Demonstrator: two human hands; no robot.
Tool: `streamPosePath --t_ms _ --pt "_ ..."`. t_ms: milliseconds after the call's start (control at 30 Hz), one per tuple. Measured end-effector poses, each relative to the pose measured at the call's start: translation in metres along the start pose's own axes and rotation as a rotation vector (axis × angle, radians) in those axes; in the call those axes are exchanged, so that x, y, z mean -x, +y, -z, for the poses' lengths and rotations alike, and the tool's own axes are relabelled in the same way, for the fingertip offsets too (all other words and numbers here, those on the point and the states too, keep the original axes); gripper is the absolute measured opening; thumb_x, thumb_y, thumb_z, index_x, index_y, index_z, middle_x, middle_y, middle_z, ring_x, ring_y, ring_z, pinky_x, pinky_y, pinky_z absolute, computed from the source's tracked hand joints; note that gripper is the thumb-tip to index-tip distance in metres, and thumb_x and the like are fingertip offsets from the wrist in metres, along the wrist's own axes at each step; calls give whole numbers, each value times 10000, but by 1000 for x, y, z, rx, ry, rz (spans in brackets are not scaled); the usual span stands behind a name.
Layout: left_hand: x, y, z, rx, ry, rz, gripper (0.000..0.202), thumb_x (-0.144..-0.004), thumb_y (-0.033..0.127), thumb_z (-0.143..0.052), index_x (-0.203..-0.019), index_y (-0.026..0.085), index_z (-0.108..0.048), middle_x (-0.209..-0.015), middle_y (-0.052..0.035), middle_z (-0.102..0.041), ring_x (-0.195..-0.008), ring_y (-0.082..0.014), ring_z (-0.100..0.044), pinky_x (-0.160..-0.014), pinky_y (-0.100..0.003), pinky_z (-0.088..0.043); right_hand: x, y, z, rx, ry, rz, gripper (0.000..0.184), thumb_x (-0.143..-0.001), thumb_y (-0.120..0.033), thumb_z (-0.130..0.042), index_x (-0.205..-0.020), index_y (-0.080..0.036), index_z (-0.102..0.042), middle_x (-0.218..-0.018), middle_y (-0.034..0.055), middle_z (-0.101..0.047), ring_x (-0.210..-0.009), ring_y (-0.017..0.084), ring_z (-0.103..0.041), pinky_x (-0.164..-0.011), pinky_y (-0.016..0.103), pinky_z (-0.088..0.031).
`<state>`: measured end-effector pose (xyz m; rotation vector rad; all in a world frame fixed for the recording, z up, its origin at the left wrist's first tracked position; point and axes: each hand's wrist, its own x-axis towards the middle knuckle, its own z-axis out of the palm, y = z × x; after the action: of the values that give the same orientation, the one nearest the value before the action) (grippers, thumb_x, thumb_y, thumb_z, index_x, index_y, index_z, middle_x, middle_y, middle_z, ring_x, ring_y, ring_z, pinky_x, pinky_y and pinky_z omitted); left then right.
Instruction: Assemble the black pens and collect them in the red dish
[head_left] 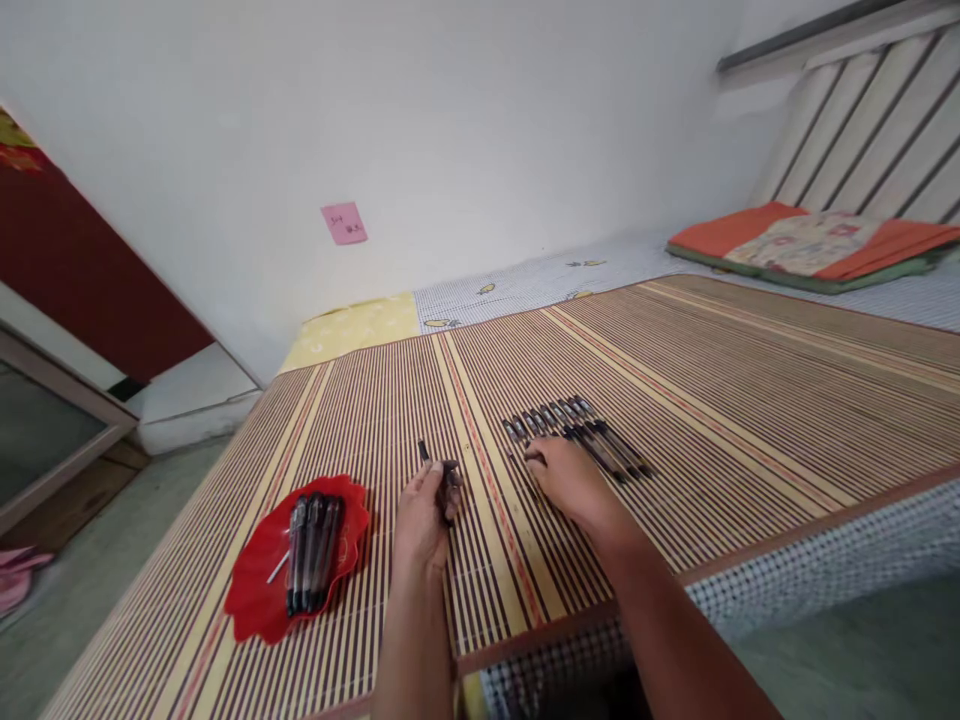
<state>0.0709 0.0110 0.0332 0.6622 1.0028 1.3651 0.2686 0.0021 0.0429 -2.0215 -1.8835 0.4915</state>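
Note:
My left hand (424, 515) rests on the striped bamboo mat (712, 400), its fingers closed round a dark pen (444, 478) whose tip points away from me. My right hand (566, 478) lies to its right, fingers curled onto the near end of a row of several dark pens (581, 435) laid side by side on the mat. To the left of my left hand sits a red plate (262, 590) with several more dark pens (311, 550) lying in it.
The mat covers a bed that runs along a white wall. An orange pillow (810, 245) lies at the far right by the headboard. A pink note (343, 222) sticks to the wall. The bed's near edge (750, 565) drops to a grey floor.

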Motion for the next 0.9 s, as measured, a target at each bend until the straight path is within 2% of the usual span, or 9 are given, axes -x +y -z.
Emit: streamPosePath --t_ms 67,200,367,467,567,667,767,900 --pt "1 1 0 12 -4 2 474 -501 386 -909 -770 136 -608 -603 6 -645 -441 -67 -493 -359 -156 -299 0 1 0 22 27 -53 199 -904 -234 -542 -932 -166 -726 -968 121 -757 -916 240 -702 -715 291 -407" --pt "0 0 0 0 -4 0 467 -513 395 -908 -769 135 -617 -600 3 -643 -443 -66 -485 -363 -159 -304 1 -5 -8 92 -54 -92 206 -856 -312 -628 -896 -139 -732 -946 171 -760 -913 298 -713 -711 327 -431" --pt "-1 -3 2 -17 -12 9 496 -496 421 -916 -762 130 -614 -594 -1 -638 -440 -60 -477 -364 -155 -284 3 -15 -18 109 -88 -77 177 -821 -195 -638 -918 -83 -735 -969 230 -748 -916 313 -718 -715 335 -444" --pt "-1 -5 2 -32 -28 13 482 -499 402 -920 -762 130 -622 -604 5 -638 -444 -56 -478 -372 -151 -290 2 -17 -20 73 -70 -66 143 -826 -167 -601 -848 -110 -731 -921 196 -757 -866 273 -717 -691 312 -434" --pt "0 -9 0 -40 -54 1 453 -495 366 -921 -762 125 -647 -620 12 -640 -440 -46 -466 -378 -152 -296 -2 -21 -24 -154 43 24 154 -840 -215 -587 -751 -153 -697 -795 109 -745 -758 204 -687 -650 272 -420" --pt "2 -13 -5 -48 -82 5 443 -497 352 -921 -788 122 -680 -645 16 -644 -429 -34 -442 -380 -155 -288 -3 -28 -28 -597 122 139 168 -831 -270 -584 -724 -165 -662 -684 47 -693 -641 165 -632 -592 249 -423" --pt "5 -14 -7 -77 -178 27 426 -556 379 -909 -821 121 -697 -650 30 -617 -423 -25 -421 -385 -157 -273 -1 -37 -28 -902 89 161 166 -810 -316 -587 -774 -169 -656 -690 27 -673 -605 152 -610 -532 237 -422" --pt "8 -10 -6 -128 -269 57 409 -621 415 -885 -842 124 -701 -641 42 -587 -403 -18 -381 -379 -166 -233 3 -45 -23 -1039 63 129 204 -801 -375 -596 -790 -175 -638 -615 -23 -592 -479 110 -504 -456 229 -366"
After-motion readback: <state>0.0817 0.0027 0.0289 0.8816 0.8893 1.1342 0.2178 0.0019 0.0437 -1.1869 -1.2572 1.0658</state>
